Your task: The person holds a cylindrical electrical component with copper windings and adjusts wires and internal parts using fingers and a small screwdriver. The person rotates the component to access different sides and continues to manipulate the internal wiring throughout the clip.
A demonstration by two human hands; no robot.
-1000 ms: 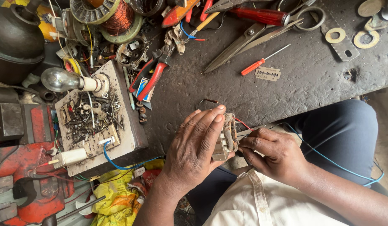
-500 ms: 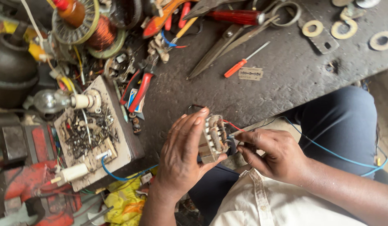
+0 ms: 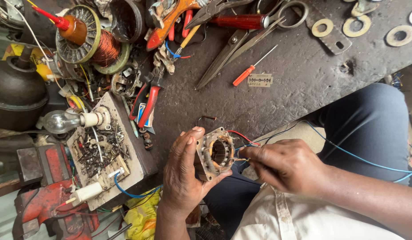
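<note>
My left hand (image 3: 183, 175) grips a small motor stator (image 3: 215, 153), a square metal core with copper windings and a round bore facing up. My right hand (image 3: 281, 164) pinches thin wires at the stator's right side. Red, blue and yellow leads (image 3: 241, 142) run from the stator; a blue wire (image 3: 348, 153) trails over my dark trouser leg (image 3: 370, 124). Both hands are held over my lap at the front edge of the dark workbench (image 3: 304, 80).
On the bench lie large scissors (image 3: 241, 42), a small orange screwdriver (image 3: 250, 69), a razor blade (image 3: 260, 80), washers (image 3: 355, 26), red-handled pliers (image 3: 148, 100), a copper-wound coil (image 3: 92, 42), a board with a bulb (image 3: 59, 122) and scrap parts. A red vise (image 3: 41, 209) sits lower left.
My left hand has turned the stator so its bore faces up. My right hand has shifted to the wires at its right side. The view has moved closer to the bench.
</note>
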